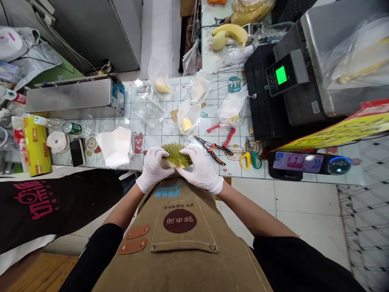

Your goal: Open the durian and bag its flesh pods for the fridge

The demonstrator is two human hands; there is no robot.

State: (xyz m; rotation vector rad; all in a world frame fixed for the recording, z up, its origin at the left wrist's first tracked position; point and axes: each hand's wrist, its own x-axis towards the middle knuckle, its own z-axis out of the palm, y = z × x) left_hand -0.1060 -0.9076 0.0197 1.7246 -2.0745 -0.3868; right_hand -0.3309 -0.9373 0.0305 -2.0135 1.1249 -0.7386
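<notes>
A spiky green-brown durian piece [176, 154] sits at the near edge of the counter [164, 129], just above my tan apron. My left hand [154, 168], in a white glove, curls round its left side. My right hand [201, 168], also gloved, wraps its right side and top. Both hands grip the husk together. Pale flesh shows at the lower edge between my fingers.
Bagged durian flesh [186, 117] and clear trays [148, 111] lie behind. Pliers [212, 150], red tongs [226, 134] and yellow-green scissors [251, 156] lie to the right, beside a scale [282, 77]. Napkins [114, 147], a phone [77, 152] and yellow wrap roll [35, 146] are left.
</notes>
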